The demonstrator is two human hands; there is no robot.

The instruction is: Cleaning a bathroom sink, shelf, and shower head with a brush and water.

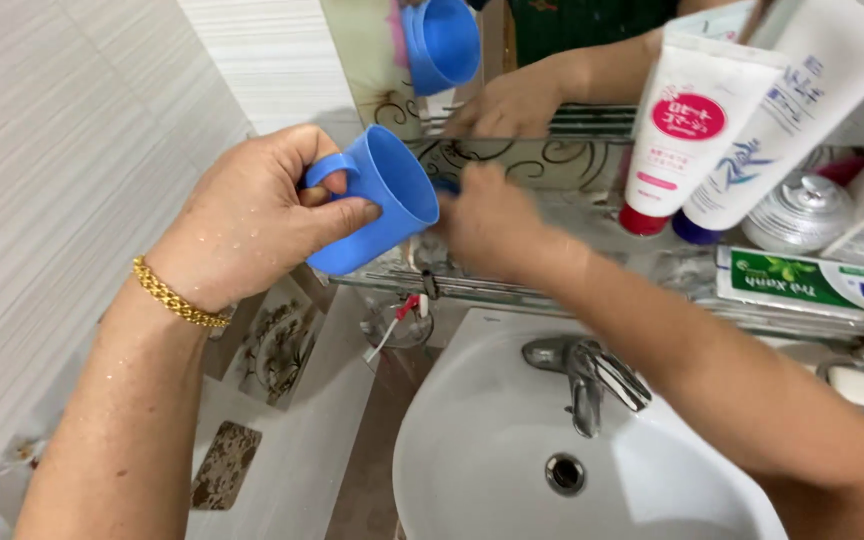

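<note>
the left hand [252, 215] holds a blue plastic cup [382, 195] by its handle, with the fingers closed around the handle and the thumb pressed on the cup wall. the cup is tilted on its side, the open mouth turned to the right, and it is in the air just above the left end of the glass shelf [512, 290]. there are small water drops on the left hand, and a gold bracelet [177, 297] is on the wrist.

the right hand [492, 225] is just beside the mouth of the cup, over the shelf. it is blurred, so i cannot tell if its fingers are closed on something or loose.

on the right part of the shelf stand a white tube with a red cap [677, 130] and a white tube with a blue cap [772, 130], and near them a toothpaste box [817, 280] lies flat. under the shelf is the white sink [482, 460] with a metal faucet [587, 375]. the mirror [372, 60] behind the shelf shows the cup and the hands again.
</note>
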